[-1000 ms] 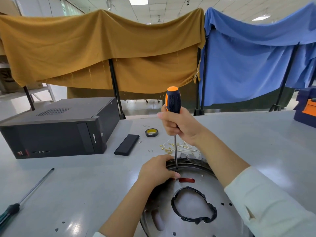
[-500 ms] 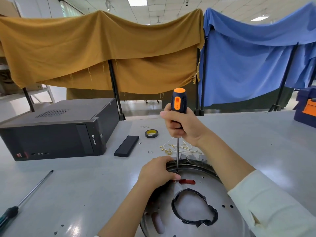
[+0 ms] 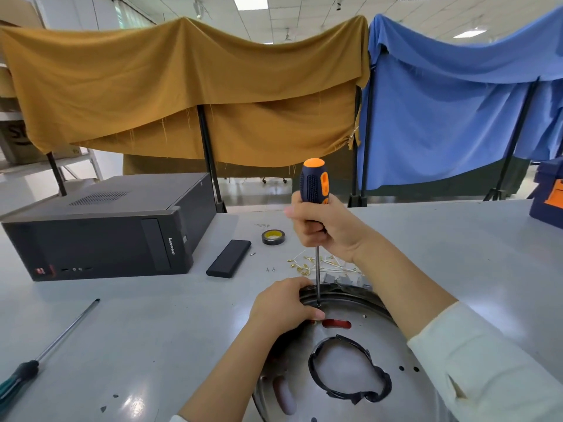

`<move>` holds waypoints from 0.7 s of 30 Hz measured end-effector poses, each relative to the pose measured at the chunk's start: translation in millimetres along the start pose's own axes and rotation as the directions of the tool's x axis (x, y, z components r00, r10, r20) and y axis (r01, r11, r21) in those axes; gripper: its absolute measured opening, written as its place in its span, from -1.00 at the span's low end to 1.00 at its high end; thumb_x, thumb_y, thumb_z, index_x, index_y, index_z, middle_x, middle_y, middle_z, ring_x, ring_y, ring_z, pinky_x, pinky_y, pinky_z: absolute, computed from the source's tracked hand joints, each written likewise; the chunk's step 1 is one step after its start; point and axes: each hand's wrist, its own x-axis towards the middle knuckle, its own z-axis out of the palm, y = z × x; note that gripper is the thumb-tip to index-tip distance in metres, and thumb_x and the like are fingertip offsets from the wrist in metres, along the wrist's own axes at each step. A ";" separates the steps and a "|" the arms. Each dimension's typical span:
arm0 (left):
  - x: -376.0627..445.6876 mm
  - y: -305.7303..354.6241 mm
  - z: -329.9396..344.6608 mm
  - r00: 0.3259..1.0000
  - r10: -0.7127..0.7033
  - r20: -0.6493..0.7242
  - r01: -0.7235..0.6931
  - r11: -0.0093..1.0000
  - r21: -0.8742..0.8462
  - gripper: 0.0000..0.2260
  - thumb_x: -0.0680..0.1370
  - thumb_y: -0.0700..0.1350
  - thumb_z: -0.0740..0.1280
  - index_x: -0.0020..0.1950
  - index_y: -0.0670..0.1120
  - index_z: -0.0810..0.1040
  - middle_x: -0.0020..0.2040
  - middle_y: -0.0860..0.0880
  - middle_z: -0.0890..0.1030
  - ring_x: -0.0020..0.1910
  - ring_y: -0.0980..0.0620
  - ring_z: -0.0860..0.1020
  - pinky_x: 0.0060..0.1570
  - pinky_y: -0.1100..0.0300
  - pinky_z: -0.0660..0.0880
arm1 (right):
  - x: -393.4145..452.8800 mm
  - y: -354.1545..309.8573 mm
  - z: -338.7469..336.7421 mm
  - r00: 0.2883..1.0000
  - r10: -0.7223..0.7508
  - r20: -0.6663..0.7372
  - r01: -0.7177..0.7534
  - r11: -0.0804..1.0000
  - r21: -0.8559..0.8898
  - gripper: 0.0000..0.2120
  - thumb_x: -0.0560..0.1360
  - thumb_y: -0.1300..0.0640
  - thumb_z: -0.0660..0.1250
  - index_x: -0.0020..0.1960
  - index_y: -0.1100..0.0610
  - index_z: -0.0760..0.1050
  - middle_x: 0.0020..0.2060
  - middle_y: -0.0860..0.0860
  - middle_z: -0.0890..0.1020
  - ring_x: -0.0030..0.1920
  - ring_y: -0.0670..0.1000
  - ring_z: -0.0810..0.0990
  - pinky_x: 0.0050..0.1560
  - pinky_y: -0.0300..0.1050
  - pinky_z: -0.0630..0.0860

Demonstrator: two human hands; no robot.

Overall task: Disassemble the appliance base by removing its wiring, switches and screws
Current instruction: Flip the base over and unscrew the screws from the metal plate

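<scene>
**Screwdriver set upright on the base rim**

The round metal appliance base (image 3: 359,354) is laid on the grey table (image 3: 152,330). Its far-left rim is gripped by the left hand (image 3: 283,309). Above that rim, the orange-and-black screwdriver (image 3: 315,190) is clasped by the right hand (image 3: 326,226), tip planted on the rim.

Right hand (image 3: 327,226) grips screwdriver (image 3: 315,190) upright, tip on appliance base (image 3: 359,339) rim at 12 o'clock. Left hand (image 3: 283,306) grips rim at 10 o'clock. Loose wiring (image 3: 329,264) just beyond base.
</scene>
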 end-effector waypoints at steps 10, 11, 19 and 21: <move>0.2 -1.1 1.0 1.000 -0.001 0.017 0.001 1.000 -0.005 -0.57 0.32 0.14 0.45 0.17 0.19 0.49 0.03 0.17 0.60 0.04 0.09 0.54 -0.05 0.19 0.43 | -8.5 15.0 31.5 0.689 -0.289 -0.665 0.145 0.954 -0.264 -0.77 0.42 0.00 0.43 -0.26 0.00 0.39 -0.46 -0.11 0.43 -0.43 -0.09 0.40 -0.42 -0.24 0.39; -0.2 -0.8 0.8 1.000 0.003 0.014 -0.003 1.000 -0.001 -0.58 0.33 0.14 0.45 0.17 0.20 0.49 0.03 0.17 0.60 0.03 0.09 0.54 -0.07 0.21 0.41 | -7.2 14.5 31.7 0.729 -0.262 -0.632 0.141 0.961 -0.236 -0.75 0.43 0.05 0.41 -0.32 0.02 0.38 -0.49 -0.09 0.40 -0.44 -0.07 0.38 -0.44 -0.24 0.35; 0.3 0.6 0.3 1.000 0.008 0.001 -0.008 1.000 0.001 -0.61 0.32 0.15 0.45 0.12 0.20 0.50 0.01 0.18 0.59 0.00 0.10 0.53 -0.16 0.23 0.35 | -4.5 -4.9 -0.3 0.999 -0.006 -0.042 0.004 0.999 -0.034 -0.77 0.45 0.12 0.35 -0.26 0.10 0.32 -0.46 -0.01 0.31 -0.49 -0.06 0.25 -0.39 -0.16 0.16; 0.3 0.2 0.1 1.000 0.003 0.006 -0.003 1.000 -0.007 -0.60 0.32 0.15 0.45 0.13 0.21 0.49 0.02 0.18 0.59 0.00 0.11 0.53 -0.16 0.24 0.35 | -4.6 0.8 6.5 0.960 -0.103 -0.262 0.040 0.971 -0.236 -0.74 0.48 0.03 0.39 -0.11 0.13 0.33 -0.36 0.03 0.39 -0.41 -0.04 0.40 -0.36 -0.25 0.35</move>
